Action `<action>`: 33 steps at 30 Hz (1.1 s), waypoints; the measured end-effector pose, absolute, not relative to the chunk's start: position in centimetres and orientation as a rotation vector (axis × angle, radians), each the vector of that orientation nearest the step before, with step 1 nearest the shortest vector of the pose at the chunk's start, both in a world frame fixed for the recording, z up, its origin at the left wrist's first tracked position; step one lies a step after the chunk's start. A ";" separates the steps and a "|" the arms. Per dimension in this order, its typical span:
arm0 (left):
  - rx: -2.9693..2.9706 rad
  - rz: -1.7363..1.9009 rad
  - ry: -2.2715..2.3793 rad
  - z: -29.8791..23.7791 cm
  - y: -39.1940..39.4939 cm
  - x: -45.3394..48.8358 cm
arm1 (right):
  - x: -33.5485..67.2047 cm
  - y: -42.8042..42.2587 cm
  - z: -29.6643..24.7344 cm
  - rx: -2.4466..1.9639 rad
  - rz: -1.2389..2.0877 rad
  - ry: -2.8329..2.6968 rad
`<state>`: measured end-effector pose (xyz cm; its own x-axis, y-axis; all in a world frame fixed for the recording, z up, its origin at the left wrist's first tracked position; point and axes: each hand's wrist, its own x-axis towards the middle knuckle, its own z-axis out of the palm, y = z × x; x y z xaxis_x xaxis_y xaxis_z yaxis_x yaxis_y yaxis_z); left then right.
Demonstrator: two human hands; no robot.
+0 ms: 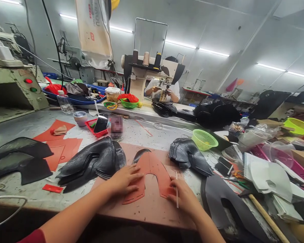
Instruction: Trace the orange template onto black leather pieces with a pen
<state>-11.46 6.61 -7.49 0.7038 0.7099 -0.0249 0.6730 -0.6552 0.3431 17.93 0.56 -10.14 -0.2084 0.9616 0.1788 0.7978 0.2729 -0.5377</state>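
"Template [150, 162]: position on your remote feed?"

"Flat on the mat [142, 216], 6 o'clock from my view's centre. Arch opens toward 6 o'clock. A black piece [138, 156] shows past its rim at 11 o'clock; how far it runs underneath, I cannot tell."

"Hands?"

"Left hand [124, 179]: open, fingers spread over the 8 o'clock leg. My reading: a wide press, to stop sliding. Right hand [184, 197]: curled, gripping a thin white stick [177, 195], fingertips at the 4 o'clock leg. I judge this grip lets one hand keep the stick and steady that leg too."

"Why the piles?"

"Left pile [88, 165], black, at 9 o'clock; right pile [184, 152], also black, at 2 o'clock. Probably set to either side for easy reach, off the template's outline."
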 end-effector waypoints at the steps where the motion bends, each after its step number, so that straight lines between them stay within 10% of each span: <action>1: 2.590 0.184 1.082 -7.8 6.6 -11.5 | 18.1 0.6 -10.2 -1.585 0.456 -2.063; 33: 2.586 0.334 1.300 -9.3 7.6 -10.8 | 17.5 1.0 -12.1 -1.467 0.122 -1.972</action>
